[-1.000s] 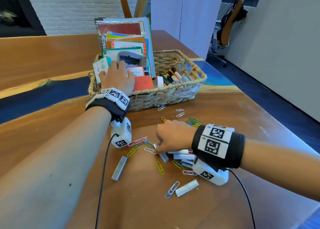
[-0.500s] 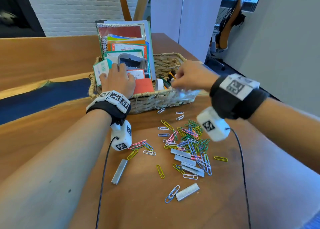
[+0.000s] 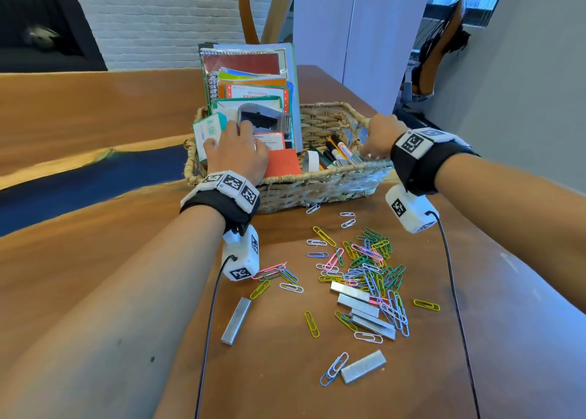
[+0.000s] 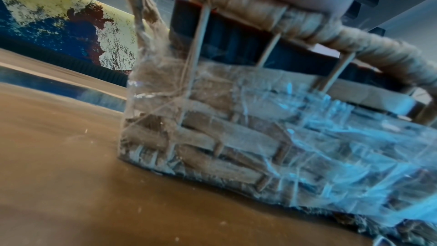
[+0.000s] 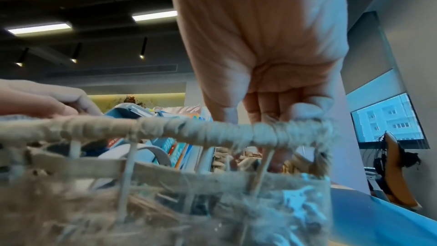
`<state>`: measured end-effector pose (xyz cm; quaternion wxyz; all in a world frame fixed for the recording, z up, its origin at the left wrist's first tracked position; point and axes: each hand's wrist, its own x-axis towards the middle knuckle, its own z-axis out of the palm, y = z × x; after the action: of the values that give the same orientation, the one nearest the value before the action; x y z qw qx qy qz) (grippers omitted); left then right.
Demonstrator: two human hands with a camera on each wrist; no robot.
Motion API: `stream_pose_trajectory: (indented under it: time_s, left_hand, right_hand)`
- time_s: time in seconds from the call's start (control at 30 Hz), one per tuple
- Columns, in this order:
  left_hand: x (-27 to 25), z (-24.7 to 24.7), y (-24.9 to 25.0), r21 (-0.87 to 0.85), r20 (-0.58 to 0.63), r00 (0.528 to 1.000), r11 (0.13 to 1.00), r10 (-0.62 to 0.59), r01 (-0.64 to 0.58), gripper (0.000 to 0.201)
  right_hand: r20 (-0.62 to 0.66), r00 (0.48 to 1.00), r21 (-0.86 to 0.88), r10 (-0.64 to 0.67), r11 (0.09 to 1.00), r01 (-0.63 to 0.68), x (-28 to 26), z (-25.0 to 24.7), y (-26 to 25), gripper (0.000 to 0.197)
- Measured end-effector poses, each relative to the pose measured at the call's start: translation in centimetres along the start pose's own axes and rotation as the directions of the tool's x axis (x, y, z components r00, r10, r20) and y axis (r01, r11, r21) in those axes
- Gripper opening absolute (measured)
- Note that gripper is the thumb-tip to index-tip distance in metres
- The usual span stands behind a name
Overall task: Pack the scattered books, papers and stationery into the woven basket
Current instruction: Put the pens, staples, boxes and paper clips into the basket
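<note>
Reaching right hand [image 3: 379, 136] over basket rim [image 3: 333, 177]

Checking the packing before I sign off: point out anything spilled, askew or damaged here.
Coloured paper clips and staple strips lie scattered loose on the table, in front of the woven basket. The basket's near wall is covered in crinkled clear plastic and looks frayed.

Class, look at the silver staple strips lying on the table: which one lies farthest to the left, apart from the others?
The staple strip below the left wrist camera. It lies alone, pointing up and down the picture, left of the paper clips; the other strips sit right of it.
</note>
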<state>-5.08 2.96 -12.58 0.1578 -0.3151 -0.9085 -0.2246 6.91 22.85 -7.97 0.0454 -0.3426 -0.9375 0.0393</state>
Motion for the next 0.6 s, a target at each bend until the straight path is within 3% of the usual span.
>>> stream_pose_trajectory:
  time_s: [0.17,0.3,0.4,0.47,0.6]
  left_hand:
    - [0.1,-0.1,-0.1,-0.003,-0.001,1.000,1.000,-0.001,0.001,0.033]
    - [0.1,0.1,-0.1,-0.028,-0.007,1.000,1.000,-0.001,0.001,0.033]
    - [0.0,0.0,-0.1,-0.021,-0.011,1.000,1.000,-0.004,0.004,0.034]
    - [0.0,0.0,-0.1,-0.010,-0.008,1.000,1.000,-0.006,0.006,0.035]
    - [0.0,0.0,0.0,-0.003,0.008,1.000,1.000,-0.015,0.015,0.035]
  right_hand:
    - [-0.102,0.990,-0.003,-0.096,0.995,0.096,-1.5,-0.4,-0.5,0.039]
    - [-0.134,0.954,0.023,-0.269,0.961,0.274,-5.9,-0.7,-2.3,0.019]
    - [-0.036,0.909,0.005,-0.415,0.910,0.415,-10.0,0.2,-3.9,0.012]
    - [0.097,0.865,-0.040,-0.493,0.866,0.498,-12.4,1.0,-4.6,0.010]
    - [0.320,0.793,-0.057,-0.518,0.825,0.562,-15.0,2.3,-4.5,0.015]
